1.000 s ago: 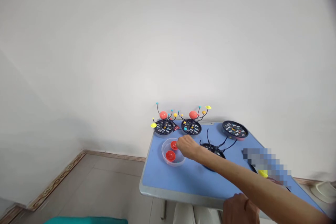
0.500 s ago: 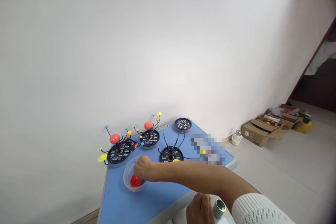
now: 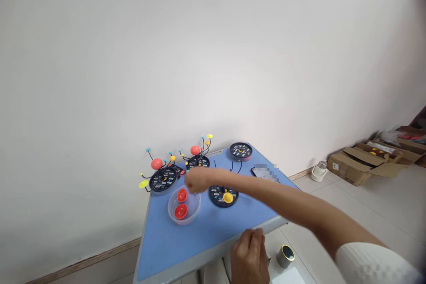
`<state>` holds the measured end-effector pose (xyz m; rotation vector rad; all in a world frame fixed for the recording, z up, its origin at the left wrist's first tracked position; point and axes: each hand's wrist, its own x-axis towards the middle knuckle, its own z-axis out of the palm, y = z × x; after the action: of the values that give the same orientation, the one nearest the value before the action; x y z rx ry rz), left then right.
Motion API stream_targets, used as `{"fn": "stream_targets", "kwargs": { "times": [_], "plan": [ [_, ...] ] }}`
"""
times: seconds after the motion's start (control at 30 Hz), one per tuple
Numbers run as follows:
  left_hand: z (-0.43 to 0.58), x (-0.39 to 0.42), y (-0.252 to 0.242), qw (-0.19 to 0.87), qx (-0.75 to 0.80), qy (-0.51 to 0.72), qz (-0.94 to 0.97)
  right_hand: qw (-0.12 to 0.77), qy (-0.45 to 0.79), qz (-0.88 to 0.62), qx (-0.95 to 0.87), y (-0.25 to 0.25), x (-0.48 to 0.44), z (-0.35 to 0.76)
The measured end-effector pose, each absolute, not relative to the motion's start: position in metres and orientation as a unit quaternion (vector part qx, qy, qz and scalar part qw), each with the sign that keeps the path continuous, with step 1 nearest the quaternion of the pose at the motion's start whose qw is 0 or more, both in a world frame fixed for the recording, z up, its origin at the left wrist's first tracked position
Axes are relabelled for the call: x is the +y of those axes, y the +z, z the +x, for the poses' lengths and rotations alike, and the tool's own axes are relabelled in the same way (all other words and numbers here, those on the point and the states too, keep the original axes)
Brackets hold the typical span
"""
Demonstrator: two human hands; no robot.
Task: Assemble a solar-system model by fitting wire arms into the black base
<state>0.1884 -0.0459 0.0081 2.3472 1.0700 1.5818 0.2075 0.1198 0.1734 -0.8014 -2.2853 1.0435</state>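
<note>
My right hand (image 3: 197, 180) is closed above the right rim of a clear plastic bowl (image 3: 184, 223); anything in its fingers is hidden. Inside the bowl lie two red half-spheres, one nearer (image 3: 180, 212) and one farther (image 3: 182, 195). Under my right forearm stands a round black base (image 3: 219, 202) with bent black rods, and a yellow half-sphere (image 3: 228, 198) sits over its near side. My left hand (image 3: 249, 257) is closed at the table's near edge, fingers pressed together, and I cannot see what they hold.
On the blue table (image 3: 173, 253) are two planet models, left (image 3: 163, 179) and middle (image 3: 198, 162), a bare round base (image 3: 241, 151) and a phone (image 3: 264, 173). Beyond the near edge is a grey cylinder (image 3: 285, 256). Cardboard boxes (image 3: 349, 166) and a white jug (image 3: 319, 171) stand on the floor.
My right hand has risen out of the bowl toward its far right side, uncovering the second red half-sphere. My left hand stays low and closed. The view has shifted.
</note>
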Motion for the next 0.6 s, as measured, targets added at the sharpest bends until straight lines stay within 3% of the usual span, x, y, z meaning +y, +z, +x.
{"fn": "stream_targets", "kwargs": {
  "times": [0.1,0.2,0.37,0.6],
  "plan": [
    [0.187,-0.032,0.037,0.119,0.363,0.569,0.729,0.259,0.421,-0.352,-0.795,0.194,0.129,0.272],
    [0.202,-0.007,0.061,0.198,0.428,0.563,0.679,0.322,0.455,-0.41,-0.722,0.19,0.134,0.347],
    [0.248,0.04,0.074,0.334,0.5,0.465,0.65,0.423,0.544,-0.459,-0.561,0.136,0.138,0.416],
    [0.279,0.079,0.07,0.359,0.552,0.409,0.631,0.449,0.628,-0.421,-0.476,0.088,0.143,0.425]
  ]
}}
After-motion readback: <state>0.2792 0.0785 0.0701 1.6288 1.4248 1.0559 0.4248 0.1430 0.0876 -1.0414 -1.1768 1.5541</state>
